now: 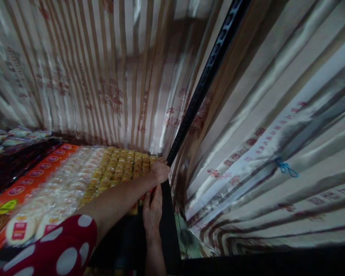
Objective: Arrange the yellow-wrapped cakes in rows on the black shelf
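Observation:
My left hand (161, 171), its arm in a red sleeve with white dots, reaches across to the far right corner of the shelf beside the dark slotted post. Its fingers are bent away and mostly hidden. Just below it my right hand (153, 212) lies with fingers stretched upward along the right end of the packet rows. A little red shows between the two hands; I cannot make out what it is. Rows of small yellow-gold wrapped packets (122, 165) stand next to the hands, partly covered by my left forearm.
Left of the yellow packets are clear-wrapped pale round packs (66, 184), an orange strip of packaging (31, 176) and dark packs (20, 165). The black slotted post (201, 88) rises from the corner. Pleated printed sheeting (117, 76) hangs behind and at right, with a blue tie (286, 167).

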Tool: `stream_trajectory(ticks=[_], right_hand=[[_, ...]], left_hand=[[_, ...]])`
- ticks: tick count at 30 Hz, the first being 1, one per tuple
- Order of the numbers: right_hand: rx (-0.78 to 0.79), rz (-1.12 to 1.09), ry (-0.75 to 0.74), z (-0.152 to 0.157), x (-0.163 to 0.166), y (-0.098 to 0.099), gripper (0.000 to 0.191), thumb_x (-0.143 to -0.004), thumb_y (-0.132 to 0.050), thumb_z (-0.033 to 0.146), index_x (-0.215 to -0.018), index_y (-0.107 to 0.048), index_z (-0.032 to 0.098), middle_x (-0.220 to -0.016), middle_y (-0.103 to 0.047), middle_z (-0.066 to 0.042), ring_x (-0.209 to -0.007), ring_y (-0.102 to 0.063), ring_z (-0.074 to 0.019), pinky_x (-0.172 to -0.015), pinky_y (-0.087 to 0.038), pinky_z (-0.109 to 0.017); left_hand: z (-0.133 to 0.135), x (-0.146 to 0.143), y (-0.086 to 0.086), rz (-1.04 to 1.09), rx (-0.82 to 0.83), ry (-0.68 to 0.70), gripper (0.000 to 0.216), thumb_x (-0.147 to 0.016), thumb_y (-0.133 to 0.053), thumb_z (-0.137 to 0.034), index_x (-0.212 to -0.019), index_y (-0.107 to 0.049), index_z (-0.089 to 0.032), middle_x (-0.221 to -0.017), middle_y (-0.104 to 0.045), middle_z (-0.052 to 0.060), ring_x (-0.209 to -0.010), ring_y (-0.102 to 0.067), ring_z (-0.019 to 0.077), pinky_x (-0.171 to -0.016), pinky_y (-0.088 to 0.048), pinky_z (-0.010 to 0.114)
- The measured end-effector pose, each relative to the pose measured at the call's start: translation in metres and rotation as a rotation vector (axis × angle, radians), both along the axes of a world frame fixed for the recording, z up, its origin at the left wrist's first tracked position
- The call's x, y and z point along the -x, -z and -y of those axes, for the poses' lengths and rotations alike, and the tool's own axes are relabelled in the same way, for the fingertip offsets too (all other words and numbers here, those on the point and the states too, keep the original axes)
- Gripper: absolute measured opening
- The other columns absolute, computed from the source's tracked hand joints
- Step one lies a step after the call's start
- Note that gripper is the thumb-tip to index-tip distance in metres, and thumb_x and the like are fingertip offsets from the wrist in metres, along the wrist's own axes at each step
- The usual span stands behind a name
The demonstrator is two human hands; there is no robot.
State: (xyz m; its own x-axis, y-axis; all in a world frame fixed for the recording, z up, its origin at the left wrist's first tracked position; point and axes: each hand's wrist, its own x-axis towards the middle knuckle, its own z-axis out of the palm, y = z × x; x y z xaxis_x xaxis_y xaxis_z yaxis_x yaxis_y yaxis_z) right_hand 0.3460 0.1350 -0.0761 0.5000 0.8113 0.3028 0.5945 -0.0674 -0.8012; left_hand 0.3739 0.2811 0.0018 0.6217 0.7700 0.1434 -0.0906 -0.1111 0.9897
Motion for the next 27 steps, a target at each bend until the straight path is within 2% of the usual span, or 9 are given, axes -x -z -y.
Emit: stream_trajectory(ticks=[4,8,10,12,14,16,20,24,27], right_hand=[[-0.023,0.106,0.001,-0.003,-0.001,0.005,0.062,-0.090,-0.026,0.043,-0.138,-0.031,0.005,-0.143,-0.033,-0.020,-0.133,-0.028,-0.0286,-0.104,-0.029,-0.050],[0.011,0.171,-0.009,-0.008,-0.006,0.007,0.056,-0.088,-0.027,0.039,-0.132,-0.042,0.007,-0.131,-0.047,-0.019,-0.128,-0.036,-0.0309,-0.099,-0.034,-0.052],[0.025,0.160,-0.046,-0.008,-0.010,0.005,0.052,-0.088,-0.025,0.037,-0.132,-0.043,0.016,-0.127,-0.051,-0.012,-0.124,-0.041,-0.0261,-0.097,-0.038,-0.048],[0.031,0.135,-0.060,-0.008,-0.013,0.003,0.051,-0.088,-0.024,0.037,-0.136,-0.037,0.024,-0.135,-0.043,-0.007,-0.128,-0.036,-0.0217,-0.102,-0.034,-0.043],[0.031,0.102,-0.081,-0.006,-0.014,-0.001,0.058,-0.086,-0.029,0.043,-0.140,-0.029,0.020,-0.143,-0.033,-0.009,-0.133,-0.027,-0.0228,-0.106,-0.029,-0.043],[-0.012,-0.021,-0.086,-0.004,-0.015,-0.005,0.066,-0.084,-0.035,0.046,-0.142,-0.022,0.016,-0.146,-0.028,-0.011,-0.134,-0.026,-0.0241,-0.108,-0.025,-0.045],[-0.116,-0.155,-0.061,0.000,-0.010,-0.019,0.060,-0.081,-0.041,0.040,-0.136,-0.035,0.017,-0.142,-0.036,-0.011,-0.131,-0.031,-0.0221,-0.107,-0.026,-0.044],[-0.303,-0.157,0.034,0.019,0.007,-0.045,0.049,-0.081,-0.046,0.037,-0.124,-0.049,0.013,-0.127,-0.052,-0.015,-0.117,-0.049,-0.0231,-0.099,-0.036,-0.042],[-0.342,-0.226,-0.114,0.052,0.034,-0.061,0.040,-0.083,-0.047,0.036,-0.116,-0.054,0.013,-0.104,-0.064,-0.012,-0.096,-0.061,-0.0212,-0.086,-0.046,-0.039]], left_hand=[[0.014,0.011,-0.017,-0.116,-0.129,-0.053,0.020,-0.086,-0.053,-0.029,-0.096,-0.059,-0.013,-0.096,-0.060,0.005,-0.087,-0.058,0.0160,-0.077,-0.050,0.035],[0.067,0.041,-0.037,-0.200,-0.323,-0.168,0.014,-0.074,-0.057,-0.012,-0.061,-0.059,-0.017,-0.078,-0.058,0.004,-0.095,-0.051,0.0193,-0.094,-0.039,0.036],[0.107,0.067,-0.043,-0.232,-0.419,-0.239,0.015,-0.075,-0.051,-0.012,-0.070,-0.063,-0.019,-0.084,-0.061,0.004,-0.095,-0.050,0.0190,-0.095,-0.037,0.037],[0.150,0.098,-0.042,-0.238,-0.606,-0.284,0.019,-0.079,-0.047,-0.014,-0.080,-0.065,-0.019,-0.086,-0.063,0.005,-0.090,-0.052,0.0174,-0.087,-0.041,0.033],[0.194,0.130,-0.031,-0.221,-0.641,-0.296,0.021,-0.081,-0.044,-0.016,-0.083,-0.065,-0.018,-0.083,-0.065,0.005,-0.083,-0.054,0.0155,-0.081,-0.043,0.030],[0.234,0.163,-0.010,-0.244,-0.579,-0.307,0.022,-0.082,-0.043,-0.016,-0.083,-0.065,-0.018,-0.080,-0.066,0.005,-0.079,-0.056,0.0145,-0.075,-0.044,0.027],[0.292,0.224,0.043,-0.459,-0.310,-0.288,0.022,-0.078,-0.045,-0.015,-0.074,-0.066,-0.022,-0.081,-0.066,0.004,-0.083,-0.057,0.0169,-0.078,-0.045,0.030],[0.306,0.278,0.083,-0.714,0.015,-0.285,0.026,-0.076,-0.044,-0.012,-0.079,-0.067,-0.023,-0.093,-0.066,0.004,-0.091,-0.058,0.0183,-0.081,-0.046,0.029],[0.296,0.307,0.108,-0.853,0.171,-0.385,0.028,-0.074,-0.045,-0.009,-0.089,-0.067,-0.018,-0.098,-0.064,0.007,-0.095,-0.059,0.0208,-0.084,-0.044,0.030]])
